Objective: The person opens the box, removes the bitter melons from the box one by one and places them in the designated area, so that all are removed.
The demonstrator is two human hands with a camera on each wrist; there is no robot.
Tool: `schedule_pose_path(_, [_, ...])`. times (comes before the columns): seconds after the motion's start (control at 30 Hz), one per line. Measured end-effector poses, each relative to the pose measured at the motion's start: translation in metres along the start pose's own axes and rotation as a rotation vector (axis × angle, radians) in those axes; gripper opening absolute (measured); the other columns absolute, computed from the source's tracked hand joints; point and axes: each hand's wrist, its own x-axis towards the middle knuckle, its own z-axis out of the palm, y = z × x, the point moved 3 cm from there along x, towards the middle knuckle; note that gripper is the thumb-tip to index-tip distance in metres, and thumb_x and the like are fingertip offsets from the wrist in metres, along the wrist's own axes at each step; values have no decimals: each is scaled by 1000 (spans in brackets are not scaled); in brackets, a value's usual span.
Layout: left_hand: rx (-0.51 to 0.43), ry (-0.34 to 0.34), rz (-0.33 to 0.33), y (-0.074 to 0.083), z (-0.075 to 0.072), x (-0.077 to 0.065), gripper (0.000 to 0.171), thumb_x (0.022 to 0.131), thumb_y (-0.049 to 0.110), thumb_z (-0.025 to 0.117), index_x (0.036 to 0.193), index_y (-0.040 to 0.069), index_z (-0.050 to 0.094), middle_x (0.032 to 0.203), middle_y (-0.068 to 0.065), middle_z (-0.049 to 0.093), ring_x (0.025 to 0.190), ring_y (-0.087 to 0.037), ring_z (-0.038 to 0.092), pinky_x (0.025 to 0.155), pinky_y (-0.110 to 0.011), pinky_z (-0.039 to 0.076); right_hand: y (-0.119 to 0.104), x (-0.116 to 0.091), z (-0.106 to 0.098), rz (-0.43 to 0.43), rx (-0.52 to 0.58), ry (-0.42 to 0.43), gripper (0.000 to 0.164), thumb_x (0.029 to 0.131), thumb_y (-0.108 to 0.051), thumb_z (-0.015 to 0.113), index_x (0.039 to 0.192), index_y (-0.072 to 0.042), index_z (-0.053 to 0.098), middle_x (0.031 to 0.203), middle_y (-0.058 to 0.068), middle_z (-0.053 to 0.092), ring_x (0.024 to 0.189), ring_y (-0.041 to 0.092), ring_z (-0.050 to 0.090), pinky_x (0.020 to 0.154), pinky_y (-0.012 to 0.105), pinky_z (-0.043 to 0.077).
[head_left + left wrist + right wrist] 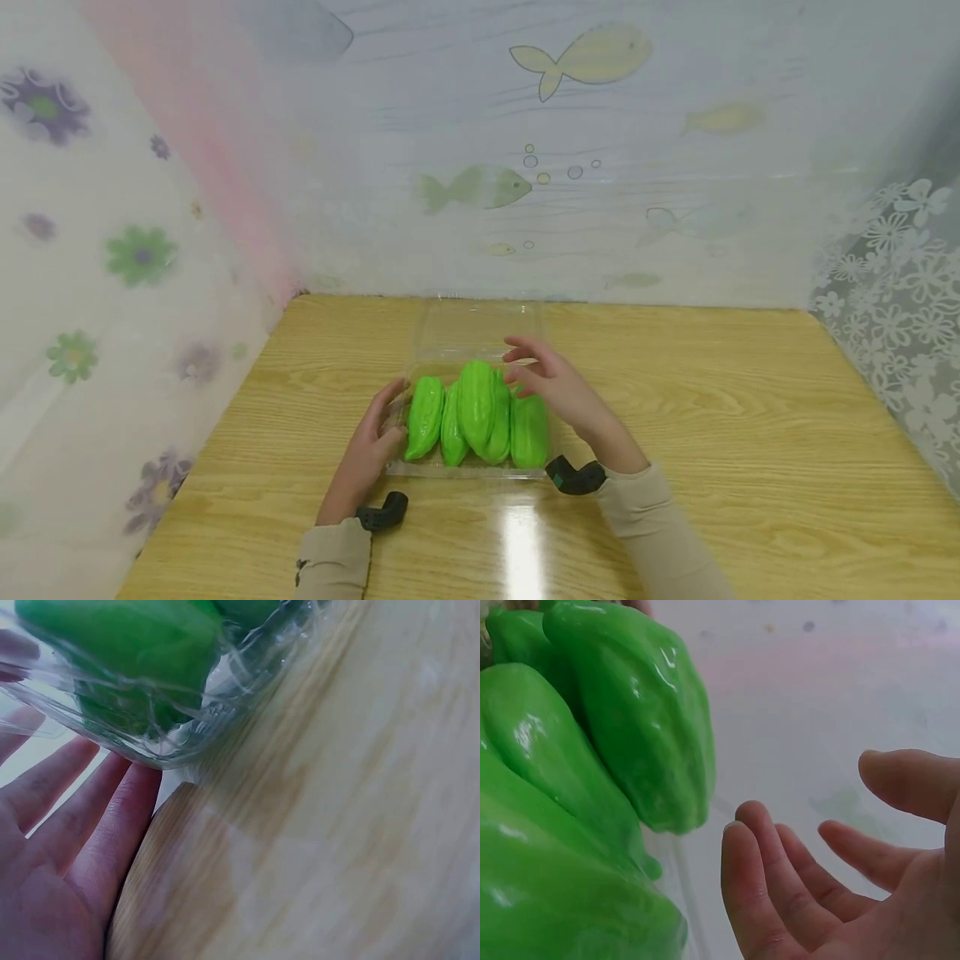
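Several glossy, ridged green peppers (477, 407), which look like models, lie side by side in a clear plastic clamshell box (480, 472); one rests on top of the others. My left hand (372, 442) is at the box's left side, and in the left wrist view its fairly straight fingers (135, 817) touch the outside of the plastic. Over the right part of the box, my right hand (558, 387) hovers with loosely bent, spread fingers. In the right wrist view nothing lies between its thumb (907, 780) and fingers, and a pepper (641, 712) is close by.
The box's clear lid (480, 327) lies open toward the back of the wood-grain table (712, 433). Behind the table hangs a sheet printed with fish (487, 187); a flowered sheet (142, 254) stands on the left. Each wrist carries a black camera mount (576, 477).
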Motion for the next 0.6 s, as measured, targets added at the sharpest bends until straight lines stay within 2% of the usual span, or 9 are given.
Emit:
schedule_pose_path(0.33, [5,4,3,0,2,-1,64,81,-7,41,140,12,25,142,-9,27,129,-32,25,99,-54,20,6,1,18,52,-157,6,46,90,-25,51,134,-23,37,129,8,41,105,23,49,75,36,47])
schedule_pose_path(0.6, [13,10,13,1,3,-3,64,82,-6,41,140,12,24,142,-10,28,130,-28,24,100,-54,18,9,1,28,60,-351,5,53,88,-33,54,136,-22,34,129,7,41,102,19,50,75,33,46])
